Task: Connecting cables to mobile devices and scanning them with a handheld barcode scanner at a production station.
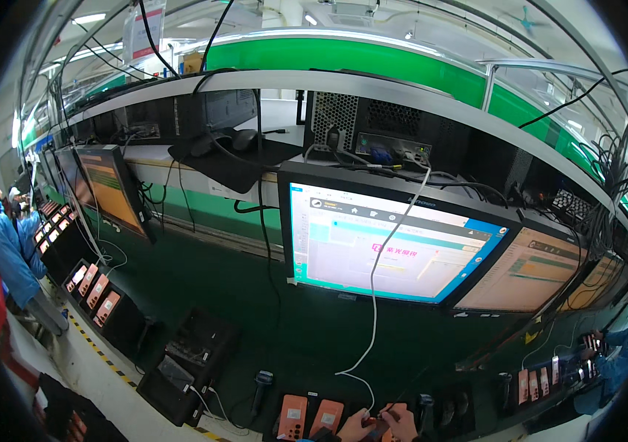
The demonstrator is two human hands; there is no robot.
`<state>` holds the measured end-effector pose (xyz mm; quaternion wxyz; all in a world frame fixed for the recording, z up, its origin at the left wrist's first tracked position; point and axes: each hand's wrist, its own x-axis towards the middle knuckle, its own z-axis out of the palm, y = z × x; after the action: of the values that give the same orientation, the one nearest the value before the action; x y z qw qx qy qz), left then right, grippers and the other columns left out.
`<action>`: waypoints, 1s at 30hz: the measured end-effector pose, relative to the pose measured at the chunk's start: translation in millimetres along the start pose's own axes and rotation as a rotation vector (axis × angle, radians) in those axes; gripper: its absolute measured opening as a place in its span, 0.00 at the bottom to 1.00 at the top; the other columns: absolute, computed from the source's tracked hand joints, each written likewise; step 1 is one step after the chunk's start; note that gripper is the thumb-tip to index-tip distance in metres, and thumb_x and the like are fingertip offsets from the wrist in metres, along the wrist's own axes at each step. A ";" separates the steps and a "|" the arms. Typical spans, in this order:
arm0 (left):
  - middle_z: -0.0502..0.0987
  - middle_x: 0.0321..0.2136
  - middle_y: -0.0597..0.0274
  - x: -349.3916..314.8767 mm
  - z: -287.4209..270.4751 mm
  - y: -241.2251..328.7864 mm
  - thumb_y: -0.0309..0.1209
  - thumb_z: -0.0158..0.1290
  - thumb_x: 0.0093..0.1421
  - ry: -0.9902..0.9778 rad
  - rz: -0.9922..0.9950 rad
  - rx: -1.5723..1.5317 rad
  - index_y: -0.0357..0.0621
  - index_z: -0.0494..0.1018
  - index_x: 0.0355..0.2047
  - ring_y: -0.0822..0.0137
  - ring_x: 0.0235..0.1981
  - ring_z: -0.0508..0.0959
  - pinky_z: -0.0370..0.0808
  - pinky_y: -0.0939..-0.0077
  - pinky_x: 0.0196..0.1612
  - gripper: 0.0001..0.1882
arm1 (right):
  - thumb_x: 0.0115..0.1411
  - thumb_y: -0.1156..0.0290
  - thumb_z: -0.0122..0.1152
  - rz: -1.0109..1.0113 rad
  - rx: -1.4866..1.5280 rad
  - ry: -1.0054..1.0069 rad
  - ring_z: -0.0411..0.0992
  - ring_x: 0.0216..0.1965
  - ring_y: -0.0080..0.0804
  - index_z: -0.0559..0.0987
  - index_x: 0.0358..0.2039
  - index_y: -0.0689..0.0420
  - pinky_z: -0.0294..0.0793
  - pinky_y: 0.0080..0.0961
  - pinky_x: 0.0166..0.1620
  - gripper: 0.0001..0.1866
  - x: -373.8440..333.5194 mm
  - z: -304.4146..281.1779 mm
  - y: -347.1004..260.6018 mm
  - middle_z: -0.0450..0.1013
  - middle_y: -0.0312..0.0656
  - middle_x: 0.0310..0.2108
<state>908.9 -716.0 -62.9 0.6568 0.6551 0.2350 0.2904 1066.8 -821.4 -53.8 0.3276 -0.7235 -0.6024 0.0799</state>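
Both hands are low in the picture, close together at the bench's near edge. My left hand [356,426] is closed in a pinch at the lower end of a white cable [375,302], which hangs down across the monitor. Beside it, my right hand [401,424] has its fingers bent together over an orange phone [395,407], partly covered by the hand. Between the fingertips is a small reddish bit, too small to name. To the left of my hands lie two more orange phones, one [293,414] farther left and one [326,416] nearer.
A lit monitor [395,243] hangs ahead, below a shelf of computers [373,121]. Black trays [200,339] and a handheld scanner [261,390] are at left. Racked phones [96,287] stand farther left. People in blue work at the far left [12,250] and right [619,361].
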 end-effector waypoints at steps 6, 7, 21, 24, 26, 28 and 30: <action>0.68 0.22 0.55 -2.8 -0.2 2.2 0.28 0.57 0.56 0.024 -0.005 0.048 0.40 0.66 0.33 0.65 0.26 0.69 0.68 0.65 0.29 0.11 | 0.53 0.68 0.59 0.148 0.084 -0.041 0.70 0.47 0.57 0.79 0.45 0.52 0.73 0.47 0.47 0.17 -3.0 -3.3 -1.7 0.72 0.51 0.46; 0.68 0.22 0.55 -3.1 3.8 -22.4 0.29 0.57 0.56 0.039 0.026 0.065 0.40 0.66 0.33 0.64 0.26 0.69 0.68 0.65 0.29 0.11 | 0.54 0.68 0.59 0.246 0.138 -0.076 0.69 0.50 0.56 0.78 0.46 0.52 0.72 0.47 0.48 0.18 -3.4 -3.6 -3.9 0.71 0.51 0.48; 0.74 0.29 0.49 2.3 -5.5 -30.2 0.32 0.55 0.59 -0.008 -0.078 0.089 0.38 0.69 0.37 0.61 0.31 0.74 0.72 0.65 0.34 0.11 | 0.63 0.67 0.61 0.484 0.545 -0.072 0.75 0.31 0.24 0.81 0.39 0.60 0.74 0.22 0.37 0.10 -0.1 18.5 4.2 0.78 0.38 0.29; 0.75 0.30 0.49 0.9 -4.8 -55.7 0.33 0.51 0.62 0.081 -0.131 0.271 0.38 0.70 0.38 0.59 0.32 0.76 0.73 0.63 0.35 0.10 | 0.61 0.66 0.63 0.492 0.501 -0.134 0.75 0.31 0.22 0.81 0.40 0.59 0.74 0.23 0.37 0.11 7.7 41.2 49.8 0.79 0.37 0.30; 0.76 0.30 0.51 -6.2 -11.9 -108.1 0.33 0.48 0.64 0.235 -0.190 0.370 0.39 0.70 0.38 0.57 0.32 0.76 0.73 0.62 0.36 0.10 | 0.59 0.64 0.65 0.564 0.435 -0.139 0.74 0.34 0.21 0.80 0.43 0.59 0.73 0.23 0.40 0.15 33.5 38.7 41.1 0.78 0.38 0.32; 0.77 0.30 0.50 -8.8 -19.4 -125.7 0.35 0.45 0.66 0.244 -0.275 0.179 0.39 0.71 0.39 0.54 0.32 0.77 0.73 0.61 0.36 0.12 | 0.58 0.61 0.65 0.687 0.501 -0.055 0.75 0.37 0.26 0.80 0.44 0.59 0.73 0.25 0.43 0.18 44.5 41.7 46.5 0.77 0.42 0.34; 0.77 0.29 0.48 -11.6 -34.8 -112.2 0.37 0.43 0.67 0.242 -0.444 -0.064 0.40 0.71 0.43 0.52 0.31 0.77 0.74 0.61 0.36 0.14 | 0.58 0.61 0.63 0.545 -0.055 0.194 0.76 0.38 0.32 0.80 0.44 0.60 0.74 0.27 0.43 0.18 51.2 46.8 28.8 0.77 0.44 0.34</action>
<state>884.9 -695.8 -176.7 0.6921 0.5267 0.4404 0.2226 1079.9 -758.1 -92.1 0.3304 -0.8716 -0.3535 0.0788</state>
